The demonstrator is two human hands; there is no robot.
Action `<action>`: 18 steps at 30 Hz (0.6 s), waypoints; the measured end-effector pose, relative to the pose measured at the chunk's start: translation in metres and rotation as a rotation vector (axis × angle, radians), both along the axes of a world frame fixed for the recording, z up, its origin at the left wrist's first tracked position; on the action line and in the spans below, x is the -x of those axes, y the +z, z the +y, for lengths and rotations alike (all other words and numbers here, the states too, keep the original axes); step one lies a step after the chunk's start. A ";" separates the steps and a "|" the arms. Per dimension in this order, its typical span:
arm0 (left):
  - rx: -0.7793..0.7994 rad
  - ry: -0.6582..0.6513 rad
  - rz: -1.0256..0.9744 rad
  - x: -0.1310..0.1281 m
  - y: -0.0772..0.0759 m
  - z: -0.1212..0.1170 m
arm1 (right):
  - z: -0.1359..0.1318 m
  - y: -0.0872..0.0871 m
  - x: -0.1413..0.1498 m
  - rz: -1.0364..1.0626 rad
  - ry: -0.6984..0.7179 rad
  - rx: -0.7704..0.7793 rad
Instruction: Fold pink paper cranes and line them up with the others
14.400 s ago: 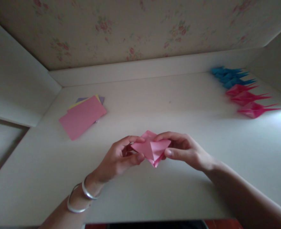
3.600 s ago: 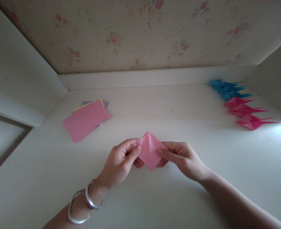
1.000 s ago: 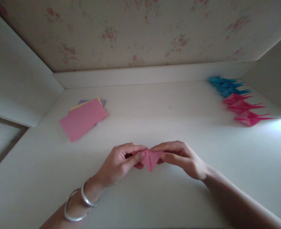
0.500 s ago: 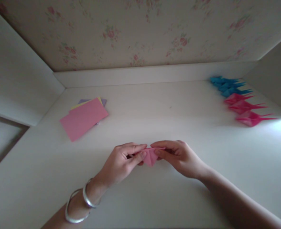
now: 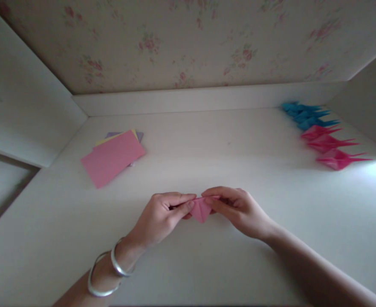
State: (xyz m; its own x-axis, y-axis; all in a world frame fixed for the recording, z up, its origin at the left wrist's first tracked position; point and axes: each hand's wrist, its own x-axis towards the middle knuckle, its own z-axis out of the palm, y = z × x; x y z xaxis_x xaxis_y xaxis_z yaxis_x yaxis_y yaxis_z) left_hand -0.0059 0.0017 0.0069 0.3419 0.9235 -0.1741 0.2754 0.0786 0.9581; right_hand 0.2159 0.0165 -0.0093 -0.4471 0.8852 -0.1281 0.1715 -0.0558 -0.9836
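A small folded pink paper [image 5: 201, 209] sits low over the white desk [image 5: 188, 264], pinched from both sides. My left hand [image 5: 162, 217], with two silver bangles on the wrist, grips its left edge between thumb and fingers. My right hand [image 5: 239, 209] pinches its right edge, fingers pressed along the top fold. Only a small pink triangle shows between the fingertips; the rest of the paper is hidden by my fingers.
A stack of flat paper sheets [image 5: 113, 157], pink on top with yellow and purple beneath, lies at the back left. Folded blue paper figures [image 5: 306, 115] and pink paper figures [image 5: 330, 147] line the back right. Walls enclose the desk at the back and sides.
The pink paper was a wide open diamond a few seconds ago; my fingers have pressed it into a smaller folded shape. Over the last second both hands barely moved.
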 end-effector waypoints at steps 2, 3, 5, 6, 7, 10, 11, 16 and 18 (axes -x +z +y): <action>-0.005 0.004 -0.014 0.000 0.000 0.000 | 0.001 0.001 0.001 -0.015 -0.002 -0.007; 0.001 0.005 -0.024 0.000 0.000 0.000 | 0.001 0.001 0.001 -0.016 -0.010 -0.010; 0.025 0.005 -0.042 -0.001 0.000 -0.001 | 0.001 0.002 0.002 -0.011 -0.021 -0.010; 0.040 0.004 -0.051 -0.001 -0.001 -0.001 | 0.001 0.003 0.003 -0.012 -0.029 -0.010; 0.056 0.003 -0.059 -0.001 -0.001 -0.001 | 0.001 0.003 0.003 -0.016 -0.036 -0.008; 0.081 -0.003 -0.084 -0.001 -0.003 -0.001 | 0.001 0.002 0.003 -0.013 -0.072 0.007; 0.076 -0.002 -0.089 -0.001 -0.003 -0.001 | 0.001 0.002 0.002 -0.005 -0.081 0.016; -0.009 0.001 -0.048 -0.002 -0.002 0.001 | 0.002 0.001 0.003 0.038 -0.066 0.002; -0.063 -0.008 -0.013 -0.003 -0.001 0.001 | 0.001 0.001 0.004 0.055 -0.060 -0.012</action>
State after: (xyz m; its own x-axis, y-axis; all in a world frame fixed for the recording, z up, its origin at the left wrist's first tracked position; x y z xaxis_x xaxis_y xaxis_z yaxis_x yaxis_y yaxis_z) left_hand -0.0025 0.0029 0.0062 0.3511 0.9297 -0.1114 0.2636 0.0161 0.9645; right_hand 0.2120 0.0175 -0.0082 -0.3993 0.9120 -0.0942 0.1140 -0.0526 -0.9921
